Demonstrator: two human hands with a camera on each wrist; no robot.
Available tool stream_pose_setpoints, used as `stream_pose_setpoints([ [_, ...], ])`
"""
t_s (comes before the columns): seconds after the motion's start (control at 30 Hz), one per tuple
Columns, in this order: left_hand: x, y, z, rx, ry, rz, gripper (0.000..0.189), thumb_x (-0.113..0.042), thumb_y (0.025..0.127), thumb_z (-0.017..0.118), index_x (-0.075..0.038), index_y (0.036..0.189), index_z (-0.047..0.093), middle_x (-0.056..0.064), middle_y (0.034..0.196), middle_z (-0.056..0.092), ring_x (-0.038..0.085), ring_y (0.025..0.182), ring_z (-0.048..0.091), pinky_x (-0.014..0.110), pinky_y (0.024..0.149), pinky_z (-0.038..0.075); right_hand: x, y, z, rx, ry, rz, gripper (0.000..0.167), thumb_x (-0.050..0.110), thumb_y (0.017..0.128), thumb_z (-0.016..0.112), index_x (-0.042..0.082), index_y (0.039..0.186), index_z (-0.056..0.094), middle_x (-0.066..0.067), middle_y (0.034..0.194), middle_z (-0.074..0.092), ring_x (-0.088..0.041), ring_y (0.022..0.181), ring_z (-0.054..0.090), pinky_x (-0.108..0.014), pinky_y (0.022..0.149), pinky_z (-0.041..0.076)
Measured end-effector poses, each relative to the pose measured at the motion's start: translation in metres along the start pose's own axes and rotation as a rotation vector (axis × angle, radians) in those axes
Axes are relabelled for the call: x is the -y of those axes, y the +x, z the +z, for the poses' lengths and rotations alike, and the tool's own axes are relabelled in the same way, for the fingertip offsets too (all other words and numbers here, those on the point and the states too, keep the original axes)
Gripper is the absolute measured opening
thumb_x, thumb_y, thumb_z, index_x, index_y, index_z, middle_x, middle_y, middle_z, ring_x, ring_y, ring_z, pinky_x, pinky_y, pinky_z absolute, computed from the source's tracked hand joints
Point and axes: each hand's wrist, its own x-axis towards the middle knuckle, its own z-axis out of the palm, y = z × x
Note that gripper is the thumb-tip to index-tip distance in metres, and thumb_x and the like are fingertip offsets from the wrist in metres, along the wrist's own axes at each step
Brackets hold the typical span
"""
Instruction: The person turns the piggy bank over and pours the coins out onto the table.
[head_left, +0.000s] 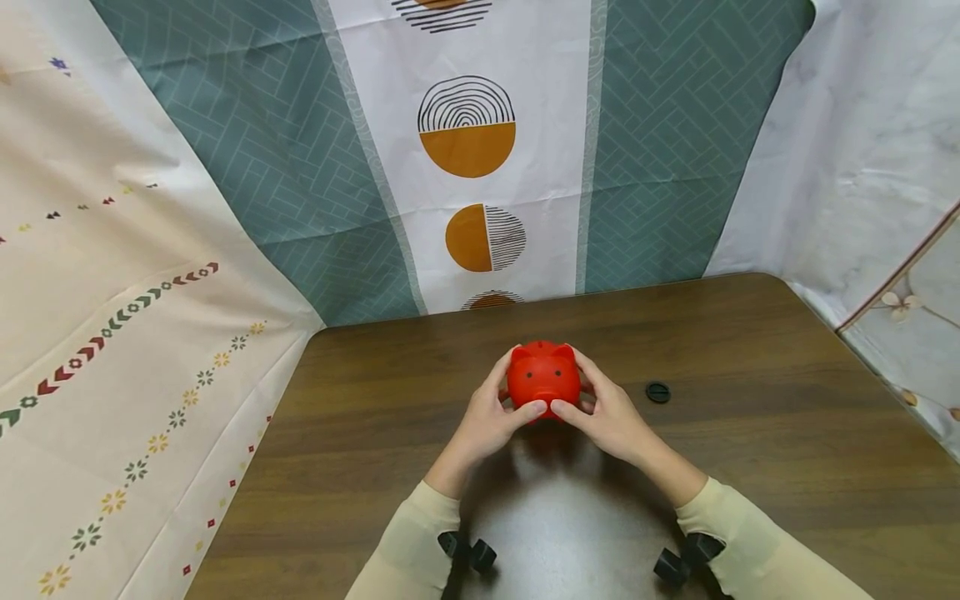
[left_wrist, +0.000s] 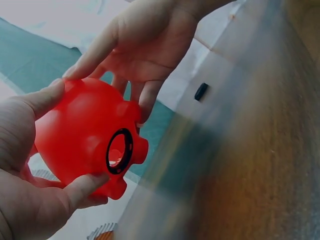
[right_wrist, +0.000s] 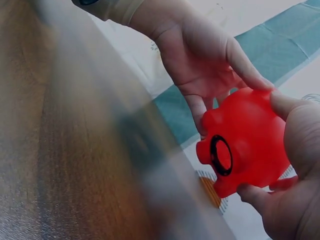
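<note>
A red piggy bank (head_left: 543,372) is held up between both hands, its snout and dark eyes toward the head camera. My left hand (head_left: 489,418) grips its left side, thumb at the snout. On the other side my right hand (head_left: 611,414) grips it the same way, the two thumbs close together. The wrist views show the belly, with short stubby feet and a round black-rimmed opening (left_wrist: 119,151) with no cover in it. A round black plug (head_left: 657,392) lies on the table to the right of the right hand.
The brown wooden table (head_left: 375,400) carries a bright glare in front of the hands. Behind it hangs a green and white patterned cloth (head_left: 660,150). Cream cloth (head_left: 135,333) drapes along the left, marble-patterned cloth (head_left: 862,150) along the right.
</note>
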Motion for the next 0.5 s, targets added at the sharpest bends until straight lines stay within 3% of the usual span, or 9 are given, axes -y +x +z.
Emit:
stream_pose_setpoints([
  [0.1, 0.004, 0.001, 0.001, 0.002, 0.002, -0.017, 0.079, -0.03, 0.085, 0.073, -0.04, 0.148, 0.027, -0.005, 0.137, 0.048, 0.025, 0.113, 0.054, 0.034, 0.082, 0.055, -0.003, 0.001, 0.001, 0.007, 0.007, 0.036, 0.077, 0.021, 0.089, 0.07, 0.014, 0.152, 0.026, -0.014, 0.137, 0.049, -0.039, 0.12, 0.05, -0.044, 0.087, 0.053],
  [0.23, -0.009, -0.003, 0.002, 0.0, 0.007, -0.023, 0.079, -0.023, 0.087, 0.072, -0.024, 0.152, 0.026, 0.003, 0.136, 0.049, 0.026, 0.111, 0.054, 0.033, 0.081, 0.055, -0.011, 0.004, 0.003, 0.017, 0.031, 0.084, 0.077, 0.024, 0.09, 0.069, 0.018, 0.153, 0.025, -0.012, 0.132, 0.053, -0.036, 0.117, 0.051, -0.036, 0.079, 0.056],
  [0.33, -0.007, -0.002, 0.004, -0.024, -0.019, 0.06, 0.08, -0.018, 0.085, 0.073, -0.022, 0.151, 0.028, 0.002, 0.143, 0.043, 0.024, 0.117, 0.053, 0.034, 0.085, 0.054, -0.029, 0.008, 0.005, -0.024, -0.006, -0.029, 0.079, 0.024, 0.088, 0.072, 0.023, 0.152, 0.027, -0.008, 0.142, 0.045, -0.035, 0.121, 0.05, -0.04, 0.082, 0.056],
  [0.4, 0.001, 0.001, 0.006, -0.045, -0.033, 0.122, 0.082, -0.016, 0.084, 0.075, -0.026, 0.151, 0.028, -0.002, 0.147, 0.036, 0.023, 0.122, 0.051, 0.036, 0.088, 0.053, -0.04, 0.01, 0.005, -0.055, -0.03, -0.115, 0.08, 0.022, 0.086, 0.074, 0.025, 0.152, 0.028, -0.005, 0.149, 0.037, -0.035, 0.124, 0.049, -0.044, 0.083, 0.055],
  [0.5, 0.003, 0.003, 0.007, -0.049, -0.027, 0.147, 0.083, -0.016, 0.084, 0.075, -0.025, 0.151, 0.028, 0.0, 0.149, 0.035, 0.024, 0.123, 0.05, 0.038, 0.088, 0.053, -0.042, 0.011, 0.003, -0.071, -0.048, -0.143, 0.079, 0.021, 0.086, 0.074, 0.025, 0.151, 0.03, -0.004, 0.149, 0.037, -0.033, 0.123, 0.049, -0.043, 0.083, 0.055],
])
